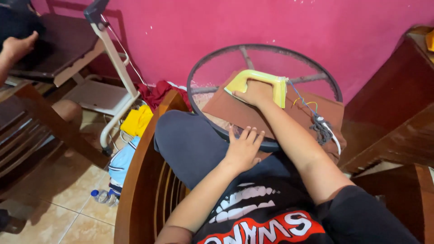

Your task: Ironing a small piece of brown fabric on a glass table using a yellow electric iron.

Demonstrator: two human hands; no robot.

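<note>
right hand (pixel 255 92) is closed around the pale yellow plastic handle of a flat clothes iron (pixel 260 83), fingers wrapped under the bar so the sole sits flat on a rust-brown piece of cloth (pixel 235 113); that full wrap looks suited to pressing down and steering at once

left hand (pixel 243 147) lies open, fingers spread and holding nothing, palm down on the near edge of the same cloth, just at the rim of a round dark metal-framed glass tabletop (pixel 203 68); placed there it seems to pin the fabric so it does not slide with the iron

the cloth is draped over the near half of the round top and hangs off toward the person's lap, which keeps the part under the iron flat while the rest falls out of the way

a white cord with bare blue and yellow wires and a frayed grey wrap (pixel 321 124) trails from the iron's back end to the right, clear of the sole

the person sits in a brown wooden chair (pixel 135 180), knee raised beside the table; another person's hand (pixel 16 45) shows at the upper left, well apart, near a white metal stand (pixel 113 58); a clear plastic bottle (pixel 101 196) lies on the tiled floor
</note>
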